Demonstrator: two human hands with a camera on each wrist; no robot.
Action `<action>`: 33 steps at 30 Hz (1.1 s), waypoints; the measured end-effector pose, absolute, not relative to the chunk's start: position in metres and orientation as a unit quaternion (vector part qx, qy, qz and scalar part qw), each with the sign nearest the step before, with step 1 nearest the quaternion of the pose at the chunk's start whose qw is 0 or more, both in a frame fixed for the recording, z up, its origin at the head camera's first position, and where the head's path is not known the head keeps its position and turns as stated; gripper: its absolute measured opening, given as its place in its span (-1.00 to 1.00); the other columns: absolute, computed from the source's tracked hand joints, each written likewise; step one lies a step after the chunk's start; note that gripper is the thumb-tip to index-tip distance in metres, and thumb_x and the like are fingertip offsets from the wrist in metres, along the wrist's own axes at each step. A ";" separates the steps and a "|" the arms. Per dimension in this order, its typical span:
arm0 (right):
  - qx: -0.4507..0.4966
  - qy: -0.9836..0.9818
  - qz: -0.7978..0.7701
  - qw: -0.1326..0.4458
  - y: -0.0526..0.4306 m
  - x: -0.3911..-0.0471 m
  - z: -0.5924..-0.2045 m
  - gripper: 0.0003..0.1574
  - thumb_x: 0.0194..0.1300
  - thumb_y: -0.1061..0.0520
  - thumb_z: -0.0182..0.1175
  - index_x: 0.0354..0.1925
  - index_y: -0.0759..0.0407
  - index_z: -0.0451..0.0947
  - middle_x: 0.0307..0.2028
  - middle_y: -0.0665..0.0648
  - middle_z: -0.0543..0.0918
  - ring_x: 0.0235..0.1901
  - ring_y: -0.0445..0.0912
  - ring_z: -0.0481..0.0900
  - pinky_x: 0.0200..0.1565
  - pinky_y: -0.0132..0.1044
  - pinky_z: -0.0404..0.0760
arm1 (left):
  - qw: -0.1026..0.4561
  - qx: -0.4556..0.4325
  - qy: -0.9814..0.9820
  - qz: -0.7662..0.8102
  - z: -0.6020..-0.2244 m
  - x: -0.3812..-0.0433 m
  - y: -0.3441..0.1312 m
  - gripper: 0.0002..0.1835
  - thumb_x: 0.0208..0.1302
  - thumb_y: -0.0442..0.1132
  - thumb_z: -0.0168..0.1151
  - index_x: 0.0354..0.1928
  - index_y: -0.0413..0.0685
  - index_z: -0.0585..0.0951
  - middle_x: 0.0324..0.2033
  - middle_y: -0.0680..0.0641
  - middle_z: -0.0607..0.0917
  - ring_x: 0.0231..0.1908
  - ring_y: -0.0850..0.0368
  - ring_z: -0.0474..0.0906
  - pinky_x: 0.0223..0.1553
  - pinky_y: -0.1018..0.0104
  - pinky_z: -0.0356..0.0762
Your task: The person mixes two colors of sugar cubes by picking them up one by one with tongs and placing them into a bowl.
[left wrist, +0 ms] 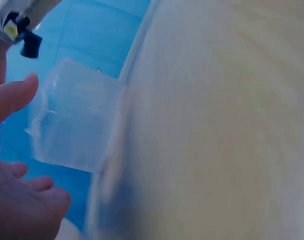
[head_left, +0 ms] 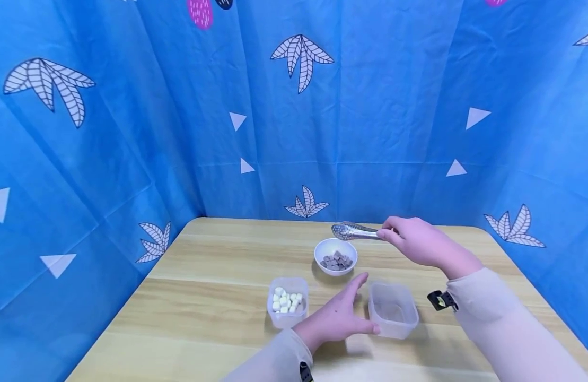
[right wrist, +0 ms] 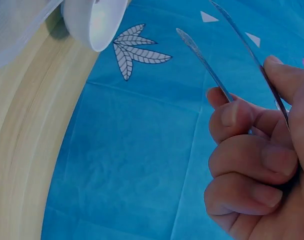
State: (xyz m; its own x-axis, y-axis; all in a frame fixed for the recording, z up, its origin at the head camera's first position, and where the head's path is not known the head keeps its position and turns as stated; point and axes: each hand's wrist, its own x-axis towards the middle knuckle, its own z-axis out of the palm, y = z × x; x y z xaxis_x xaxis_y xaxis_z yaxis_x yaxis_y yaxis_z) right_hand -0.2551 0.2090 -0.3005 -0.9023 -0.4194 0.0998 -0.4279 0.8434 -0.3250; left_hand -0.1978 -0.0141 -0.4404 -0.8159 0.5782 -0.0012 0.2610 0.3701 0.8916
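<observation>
My right hand (head_left: 420,241) grips metal tongs (head_left: 354,231) in the air above the far side of the table. In the right wrist view the fingers curl round the tongs (right wrist: 204,62), whose two arms stand apart with nothing between them. My left hand (head_left: 335,318) has its thumb and fingers spread at the left side of a clear plastic container (head_left: 394,331). The left wrist view shows the same container (left wrist: 77,117) beyond the spread thumb and fingers. A white bowl (head_left: 323,249) with several brown cubes (head_left: 336,261) stands under the tongs' tips.
Left of my left hand is a second clear container (head_left: 288,321) with several white cubes (head_left: 285,301). All of these stand on a light wooden table (head_left: 203,297). A blue patterned curtain (head_left: 384,106) hangs behind the table and along its sides.
</observation>
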 end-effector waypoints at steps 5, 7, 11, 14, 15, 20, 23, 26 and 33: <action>0.201 -0.960 0.196 0.002 0.215 -0.253 -0.301 -0.47 0.51 -0.26 0.07 0.01 0.14 0.61 -0.21 -0.02 0.68 -0.23 -0.10 0.62 -0.13 0.00 0.64 | 0.142 0.253 0.815 0.501 -0.407 -0.185 -0.038 0.17 0.02 0.14 0.55 0.57 0.55 -0.03 0.52 0.25 0.12 0.44 -0.01 0.21 0.38 -0.11 0.26; 0.193 -0.961 0.199 -0.009 0.216 -0.251 -0.300 -0.43 0.49 -0.30 0.06 0.02 0.13 0.60 -0.24 -0.02 0.66 -0.25 -0.10 0.60 -0.16 -0.03 0.62 | 0.131 0.262 0.817 0.496 -0.396 -0.183 -0.051 0.17 0.03 0.14 0.54 0.56 0.60 -0.05 0.52 0.26 0.10 0.44 -0.03 0.21 0.37 -0.14 0.26; 0.190 -0.961 0.200 -0.020 0.215 -0.248 -0.301 -0.39 0.46 -0.36 0.07 0.01 0.11 0.59 -0.31 -0.03 0.63 -0.33 -0.10 0.54 -0.23 -0.11 0.57 | 0.113 0.276 0.833 0.467 -0.381 -0.181 -0.084 0.16 0.05 0.08 0.54 0.55 0.64 -0.06 0.54 0.18 0.09 0.45 -0.03 0.18 0.37 -0.22 0.20; 0.198 -0.959 0.204 -0.023 0.212 -0.245 -0.302 -0.37 0.42 -0.38 0.10 0.01 0.11 0.57 -0.33 -0.04 0.61 -0.37 -0.11 0.51 -0.28 -0.14 0.54 | 0.098 0.277 0.845 0.447 -0.376 -0.184 -0.114 0.17 0.03 0.06 0.55 0.57 0.58 -0.03 0.55 0.11 0.09 0.45 -0.07 0.17 0.37 -0.24 0.17; 0.201 -0.957 0.208 -0.022 0.211 -0.243 -0.303 -0.40 0.42 -0.36 0.12 0.00 0.11 0.57 -0.35 -0.04 0.60 -0.39 -0.11 0.51 -0.30 -0.15 0.53 | 0.093 0.275 0.848 0.443 -0.376 -0.186 -0.124 0.17 0.02 0.06 0.56 0.57 0.56 -0.02 0.55 0.10 0.09 0.45 -0.09 0.17 0.38 -0.25 0.16; 0.233 -0.946 0.225 0.002 0.202 -0.236 -0.310 -0.60 0.44 -0.21 0.19 -0.07 0.07 0.57 -0.48 -0.05 0.50 -0.51 -0.15 0.43 -0.43 -0.23 0.46 | 0.081 0.241 0.862 0.438 -0.385 -0.203 -0.170 0.21 -0.04 0.07 0.60 0.58 0.51 0.00 0.56 0.09 0.07 0.47 -0.13 0.12 0.38 -0.29 0.12; 0.252 -0.938 0.237 0.015 0.192 -0.231 -0.315 -0.72 0.42 -0.14 0.23 -0.10 0.01 0.58 -0.53 -0.09 0.48 -0.58 -0.19 0.38 -0.52 -0.27 0.43 | 0.085 0.221 0.867 0.439 -0.395 -0.216 -0.189 0.24 -0.04 0.03 0.61 0.59 0.47 -0.03 0.57 0.08 0.05 0.50 -0.14 0.05 0.40 -0.30 0.07; 0.269 -0.931 0.246 0.015 0.176 -0.225 -0.318 -0.74 0.38 -0.10 0.28 -0.06 -0.03 0.61 -0.58 -0.13 0.45 -0.64 -0.24 0.31 -0.60 -0.30 0.39 | 0.103 0.219 0.862 0.447 -0.404 -0.227 -0.202 0.24 0.01 -0.02 0.60 0.62 0.34 -0.04 0.57 0.03 0.04 0.49 -0.22 0.04 0.40 -0.29 0.07; 0.342 -0.919 0.194 0.035 0.132 -0.214 -0.323 -0.67 0.26 -0.07 0.39 -0.02 -0.04 0.70 -0.39 -0.25 0.63 -0.52 -0.35 0.45 -0.42 -0.34 0.55 | 0.195 0.293 0.794 0.495 -0.428 -0.242 -0.219 0.25 0.09 -0.07 0.54 0.63 0.05 -0.15 0.58 -0.15 0.00 0.51 -0.19 0.02 0.46 -0.11 0.03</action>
State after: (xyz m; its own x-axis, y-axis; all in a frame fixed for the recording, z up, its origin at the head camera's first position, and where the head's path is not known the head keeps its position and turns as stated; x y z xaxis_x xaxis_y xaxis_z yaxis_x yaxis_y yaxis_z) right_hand -0.2144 0.1318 -0.3229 -0.7638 -0.6149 0.1964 -0.6418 0.6909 -0.3329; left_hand -0.2419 -0.2185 -0.4282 -0.7519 0.6590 -0.0206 0.2722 0.3387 0.9007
